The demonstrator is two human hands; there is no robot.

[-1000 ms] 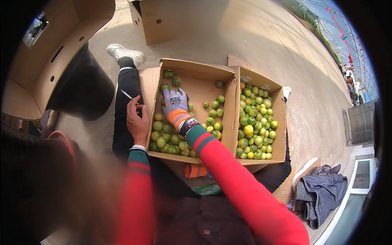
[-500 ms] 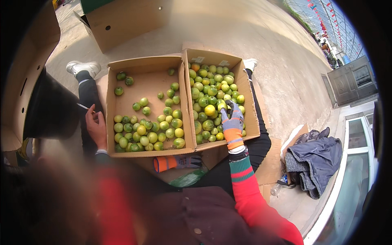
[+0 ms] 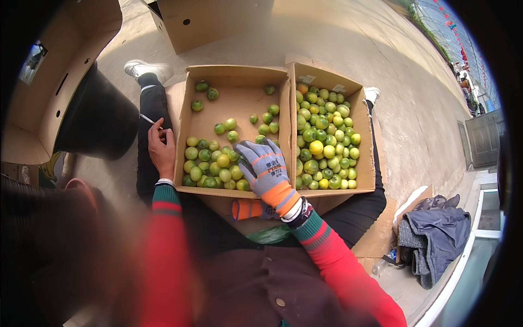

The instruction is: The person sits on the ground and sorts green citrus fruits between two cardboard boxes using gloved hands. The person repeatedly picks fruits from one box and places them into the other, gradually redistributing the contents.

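Two open cardboard boxes stand side by side between my legs. Green and yellowish tomatoes (image 3: 327, 136) fill much of the right box (image 3: 369, 163); fewer lie in the left box (image 3: 239, 98), mostly at its near end. Bare, my left hand (image 3: 162, 152) rests by the left box's outer wall, a lit-looking white cigarette (image 3: 147, 119) between its fingers. My right hand (image 3: 265, 170), in a grey and orange work glove, is over the left box's near right part. Its fingers curl down among the tomatoes, and what lies under them is hidden.
Another orange and grey glove (image 3: 248, 209) and a green plastic bag (image 3: 269, 234) lie before the boxes. A black bucket (image 3: 101, 117) and a large carton (image 3: 90, 41) stand at left, another carton (image 3: 218, 24) beyond. A dark jacket (image 3: 436, 234) lies at right beside a plastic bottle (image 3: 379, 266).
My right hand has moved left from the tomatoes in the right box to those in the left box. My left hand still holds the cigarette. The whole view has shifted, with the boxes now farther right.
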